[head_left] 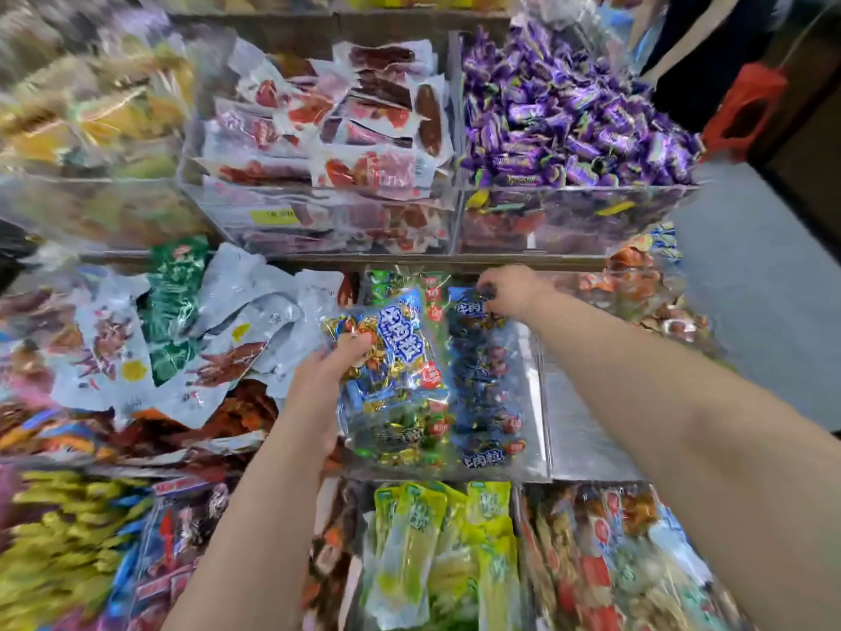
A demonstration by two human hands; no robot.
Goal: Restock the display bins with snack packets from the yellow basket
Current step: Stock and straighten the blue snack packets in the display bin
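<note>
Gripping a clear snack packet (pixel 396 352) in the left hand (pixel 318 380), fingers curled round its edge, over the display bin (pixel 541 403). Pinching the top of a blue packet (pixel 482 380) inside that bin with the right hand (pixel 512 289).

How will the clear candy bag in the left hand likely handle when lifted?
Probably floppy: the candy bag is thin film full of loose wrapped pieces, likely to sag around the left hand. The glossy film looks slippery. Packed full, perhaps heavy.
</note>
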